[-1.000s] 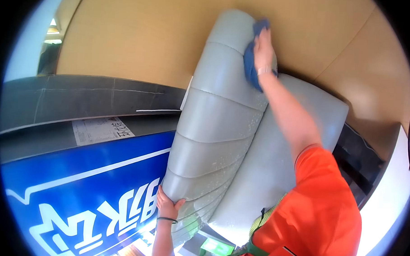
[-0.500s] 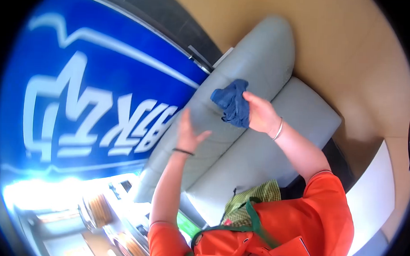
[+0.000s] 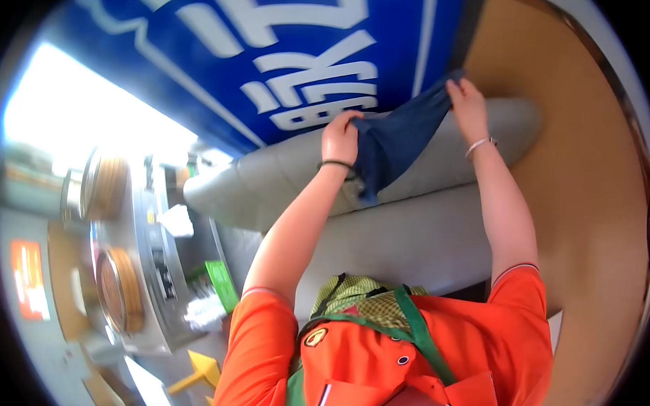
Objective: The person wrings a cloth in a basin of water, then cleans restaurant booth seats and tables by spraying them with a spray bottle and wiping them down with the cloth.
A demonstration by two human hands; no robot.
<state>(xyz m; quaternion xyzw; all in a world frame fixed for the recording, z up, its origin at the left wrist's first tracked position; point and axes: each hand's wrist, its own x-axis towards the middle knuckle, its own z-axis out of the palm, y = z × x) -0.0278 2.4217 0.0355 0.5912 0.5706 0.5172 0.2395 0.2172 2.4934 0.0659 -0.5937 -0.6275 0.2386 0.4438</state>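
Note:
A dark blue cloth (image 3: 395, 144) is stretched between my two hands in the head view, its lower corner hanging loose. My left hand (image 3: 340, 140), with a dark band at the wrist, is closed on the cloth's left edge. Higher up, my right hand (image 3: 468, 109), which wears a pale bracelet, pinches the upper right corner. Behind and below the cloth is the long grey padded backrest (image 3: 269, 174) of a seat; whether the cloth touches it I cannot tell.
The grey seat cushion (image 3: 410, 238) extends below the backrest. A blue panel with white characters (image 3: 193, 77) rises behind it, and a tan wall (image 3: 576, 176) stands at the right. Round bamboo steamers (image 3: 119, 289) sit beside a metal counter at the left.
The cloth was bunched in my right hand, with my left hand open and apart. Now both hands hold it spread out. The view has turned, showing more of the counter.

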